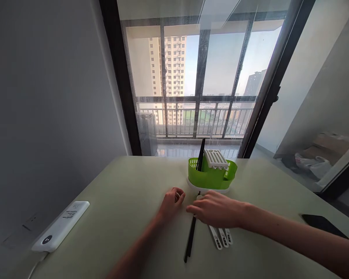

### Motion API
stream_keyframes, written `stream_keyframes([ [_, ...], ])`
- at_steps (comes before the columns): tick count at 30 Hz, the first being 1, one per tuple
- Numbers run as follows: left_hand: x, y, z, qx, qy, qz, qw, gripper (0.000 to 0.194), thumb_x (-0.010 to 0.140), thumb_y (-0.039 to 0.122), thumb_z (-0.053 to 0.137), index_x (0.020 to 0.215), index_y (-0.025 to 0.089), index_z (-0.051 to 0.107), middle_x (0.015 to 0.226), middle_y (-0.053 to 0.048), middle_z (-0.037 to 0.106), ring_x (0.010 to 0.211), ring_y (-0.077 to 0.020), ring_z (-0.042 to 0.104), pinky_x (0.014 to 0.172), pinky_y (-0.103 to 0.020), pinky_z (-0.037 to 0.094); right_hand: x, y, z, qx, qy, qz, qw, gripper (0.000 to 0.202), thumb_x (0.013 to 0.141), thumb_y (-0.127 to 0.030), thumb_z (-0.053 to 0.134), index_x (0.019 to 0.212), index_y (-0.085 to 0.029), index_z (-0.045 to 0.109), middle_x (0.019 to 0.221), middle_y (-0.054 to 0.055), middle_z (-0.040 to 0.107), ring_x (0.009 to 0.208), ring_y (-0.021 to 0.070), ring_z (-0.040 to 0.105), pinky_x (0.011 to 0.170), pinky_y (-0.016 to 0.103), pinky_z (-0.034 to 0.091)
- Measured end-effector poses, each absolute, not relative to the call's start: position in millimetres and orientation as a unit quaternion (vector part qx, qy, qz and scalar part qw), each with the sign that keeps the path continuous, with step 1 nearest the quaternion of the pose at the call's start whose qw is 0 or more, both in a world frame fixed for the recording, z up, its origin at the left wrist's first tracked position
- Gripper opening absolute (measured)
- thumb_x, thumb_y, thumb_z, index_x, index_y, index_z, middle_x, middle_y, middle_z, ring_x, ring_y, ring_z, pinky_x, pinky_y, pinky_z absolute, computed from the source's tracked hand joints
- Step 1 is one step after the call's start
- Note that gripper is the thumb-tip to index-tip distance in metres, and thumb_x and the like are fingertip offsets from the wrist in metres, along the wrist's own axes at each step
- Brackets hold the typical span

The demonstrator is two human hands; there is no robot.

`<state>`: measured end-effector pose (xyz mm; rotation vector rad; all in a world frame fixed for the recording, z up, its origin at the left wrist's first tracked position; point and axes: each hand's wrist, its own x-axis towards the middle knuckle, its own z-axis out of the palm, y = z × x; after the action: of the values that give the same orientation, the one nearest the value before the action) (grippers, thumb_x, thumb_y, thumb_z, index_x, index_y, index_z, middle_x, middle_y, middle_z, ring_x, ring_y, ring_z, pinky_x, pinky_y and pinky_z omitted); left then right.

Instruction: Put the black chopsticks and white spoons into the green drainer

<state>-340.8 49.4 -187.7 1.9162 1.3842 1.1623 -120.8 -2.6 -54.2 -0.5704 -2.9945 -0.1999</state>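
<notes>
My left hand (172,202) rests on the table with its fingers loosely curled, a gap between thumb and fingers, and nothing visible in it. Just to its right, my right hand (215,208) reaches across, palm down, over a pair of black chopsticks (190,242) and several white spoons (222,238). Its fingers are bent downward, and what they hold is hidden. The spoon handles point toward me from beneath that hand. Behind it stands a green cutlery basket (205,179) on a white base, holding black chopsticks (201,154) upright, with a white slotted piece (216,159) on top.
On the pale table (128,193), a white power bank (62,224) with a cable lies at the left edge. A flat black object (322,224) sits at the right. Beyond the table's far edge is a dark-framed glass door (202,58); a wall stands left.
</notes>
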Motion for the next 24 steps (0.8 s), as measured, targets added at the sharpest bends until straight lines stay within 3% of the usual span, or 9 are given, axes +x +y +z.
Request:
stream_keyframes([
  [3, -340.0, 49.1, -187.0, 0.709, 0.51, 0.425, 0.238, 0.027, 0.093, 0.045, 0.058, 0.089, 0.019, 0.067, 0.085, -0.004, 0.07, 0.068, -0.0155, 0.062, 0.068, -0.03, 0.05, -121.6, -27.2, -93.4, -0.173, -0.977, -0.119, -0.018, 0.032, 0.092, -0.009, 0.052, 0.121, -0.017, 0.063, 0.062, 0.0, 0.067, 0.052, 0.0161, 0.06, 0.056, 0.03, 0.027],
  [5, -339.7, 48.7, -186.5, 0.712, 0.509, 0.423, 0.234, 0.028, 0.094, 0.045, 0.058, 0.089, 0.019, 0.067, 0.085, -0.004, 0.07, 0.068, -0.0154, 0.062, 0.068, -0.03, 0.05, -124.1, -35.9, -113.5, -0.148, -0.978, -0.144, -0.037, 0.044, 0.085, -0.007, 0.056, 0.127, -0.015, 0.059, 0.059, -0.002, 0.065, 0.047, 0.0167, 0.056, 0.051, 0.031, 0.023],
  [9, -339.8, 48.3, -186.4, 0.714, 0.511, 0.421, 0.228, 0.027, 0.094, 0.044, 0.057, 0.09, 0.02, 0.067, 0.08, -0.003, 0.069, 0.066, -0.0155, 0.061, 0.067, -0.03, 0.051, -134.9, -43.3, -140.0, -0.145, -0.979, -0.146, 0.001, 0.032, 0.08, -0.011, 0.061, 0.112, -0.015, 0.06, 0.07, 0.001, 0.066, 0.053, 0.0186, 0.058, 0.047, 0.034, 0.019],
  [17, -340.4, 49.1, -188.0, 0.714, 0.516, 0.418, 0.222, 0.025, 0.094, 0.041, 0.056, 0.09, 0.019, 0.066, 0.08, -0.003, 0.069, 0.066, -0.0154, 0.06, 0.068, -0.03, 0.05, -156.3, -64.7, -154.7, -0.199, -0.969, -0.133, 0.057, 0.007, 0.084, -0.02, 0.064, 0.086, -0.021, 0.057, 0.077, 0.002, 0.062, 0.066, 0.0205, 0.061, 0.047, 0.034, 0.027],
  [20, -340.0, 48.4, -187.8, 0.713, 0.516, 0.418, 0.225, 0.025, 0.094, 0.042, 0.056, 0.091, 0.019, 0.066, 0.08, -0.003, 0.068, 0.065, -0.015, 0.059, 0.067, -0.03, 0.048, -163.1, -74.1, -158.1, -0.249, -0.961, -0.104, 0.059, 0.013, 0.087, -0.022, 0.063, 0.077, -0.022, 0.055, 0.08, 0.003, 0.064, 0.072, 0.0232, 0.065, 0.049, 0.031, 0.032],
  [22, -339.5, 47.8, -187.6, 0.713, 0.515, 0.418, 0.228, 0.025, 0.094, 0.042, 0.056, 0.091, 0.02, 0.066, 0.08, -0.003, 0.068, 0.065, -0.0149, 0.058, 0.066, -0.03, 0.048, -168.1, -79.1, -162.4, -0.334, -0.939, -0.069, 0.052, 0.005, 0.086, -0.017, 0.062, 0.084, -0.022, 0.059, 0.084, 0.005, 0.067, 0.075, 0.0259, 0.068, 0.051, 0.031, 0.037],
  [24, -339.0, 47.4, -187.4, 0.713, 0.514, 0.418, 0.231, 0.024, 0.094, 0.042, 0.056, 0.09, 0.02, 0.066, 0.08, -0.003, 0.068, 0.065, -0.0149, 0.058, 0.066, -0.03, 0.048, -172.7, -83.5, -167.9, -0.429, -0.902, -0.024, 0.045, 0.019, 0.085, -0.012, 0.058, 0.102, -0.021, 0.063, 0.092, 0.008, 0.071, 0.077, 0.0279, 0.071, 0.055, 0.032, 0.043],
])
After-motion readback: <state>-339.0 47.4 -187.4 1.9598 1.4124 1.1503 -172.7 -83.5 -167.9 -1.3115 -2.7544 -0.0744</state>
